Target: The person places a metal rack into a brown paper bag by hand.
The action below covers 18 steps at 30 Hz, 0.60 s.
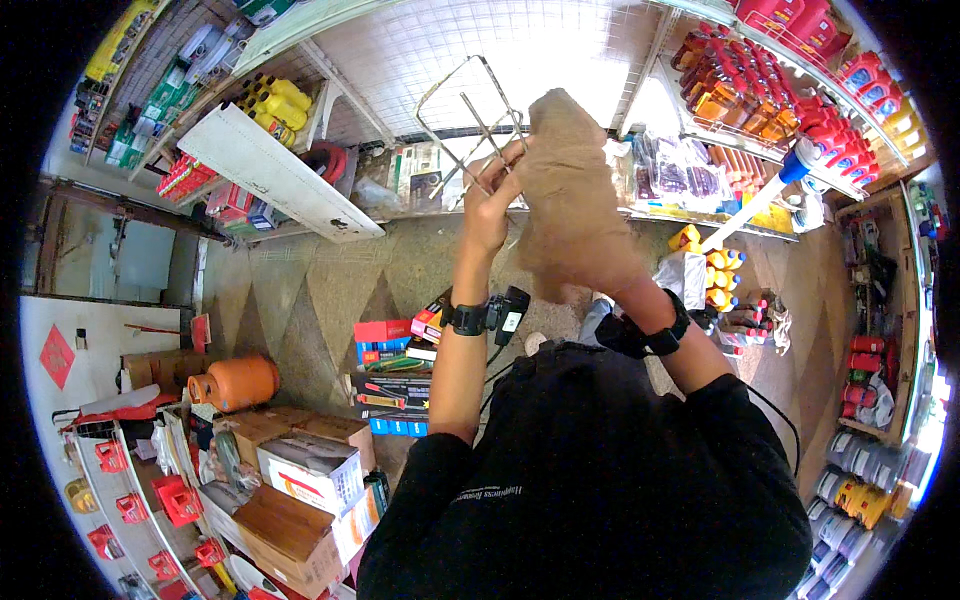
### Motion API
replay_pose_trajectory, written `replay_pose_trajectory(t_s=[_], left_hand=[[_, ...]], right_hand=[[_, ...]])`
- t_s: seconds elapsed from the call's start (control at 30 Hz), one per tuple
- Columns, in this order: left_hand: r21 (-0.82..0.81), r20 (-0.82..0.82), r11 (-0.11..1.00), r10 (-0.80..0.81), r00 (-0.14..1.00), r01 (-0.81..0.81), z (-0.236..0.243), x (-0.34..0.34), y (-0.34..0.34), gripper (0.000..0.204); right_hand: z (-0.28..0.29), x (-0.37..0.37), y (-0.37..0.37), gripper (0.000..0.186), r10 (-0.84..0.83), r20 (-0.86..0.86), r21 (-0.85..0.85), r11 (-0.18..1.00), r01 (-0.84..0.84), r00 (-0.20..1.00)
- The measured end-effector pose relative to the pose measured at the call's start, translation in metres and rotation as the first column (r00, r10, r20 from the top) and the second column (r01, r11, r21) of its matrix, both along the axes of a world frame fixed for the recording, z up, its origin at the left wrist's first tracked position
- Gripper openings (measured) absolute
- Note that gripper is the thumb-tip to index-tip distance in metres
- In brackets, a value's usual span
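In front of me my left hand (pixel 492 195) is closed, its fingers pinching a bent metal wire rack (pixel 468 125). The rack is tilted up, with its open loops toward the far shelf. Just right of it a brown cloth (pixel 575 185) is bunched up, touching or nearly touching the rack's edge. My right hand (pixel 622 282) grips this cloth, which covers most of the fingers. Motion blurs the cloth's lower part. Each wrist wears a black strap.
A far shelf holds packets (pixel 675 165) and red-capped bottles (pixel 735 85). A white panel (pixel 275 170) juts out at left. Boxed goods (pixel 390 375), an orange gas cylinder (pixel 238 384) and cartons (pixel 290 530) stand lower left. Yellow bottles (pixel 722 275) and a blue-topped white pole (pixel 755 200) stand at right.
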<state>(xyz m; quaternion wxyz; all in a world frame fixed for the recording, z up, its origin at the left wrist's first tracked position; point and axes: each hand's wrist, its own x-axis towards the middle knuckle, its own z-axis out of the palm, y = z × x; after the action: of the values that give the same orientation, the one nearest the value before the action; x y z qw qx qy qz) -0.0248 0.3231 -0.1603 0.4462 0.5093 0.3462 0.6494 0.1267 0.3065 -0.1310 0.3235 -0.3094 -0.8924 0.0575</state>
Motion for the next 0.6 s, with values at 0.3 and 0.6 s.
replay_pose_trajectory(t_s=[0.3,0.6], left_hand=[[0.089,0.002,0.992,-0.087,0.996,0.086,0.0,0.007,-0.009,0.037],[0.014,-0.312,0.997,0.074,0.947,-0.073,-0.013,0.009,-0.017,0.027]], right_hand=[[0.017,-0.009,-0.001,0.043,0.082,-0.091,0.231,0.971,-0.059,0.992],[0.004,0.001,0.012,0.022,-0.045,-0.235,0.275,0.955,0.111,0.971]])
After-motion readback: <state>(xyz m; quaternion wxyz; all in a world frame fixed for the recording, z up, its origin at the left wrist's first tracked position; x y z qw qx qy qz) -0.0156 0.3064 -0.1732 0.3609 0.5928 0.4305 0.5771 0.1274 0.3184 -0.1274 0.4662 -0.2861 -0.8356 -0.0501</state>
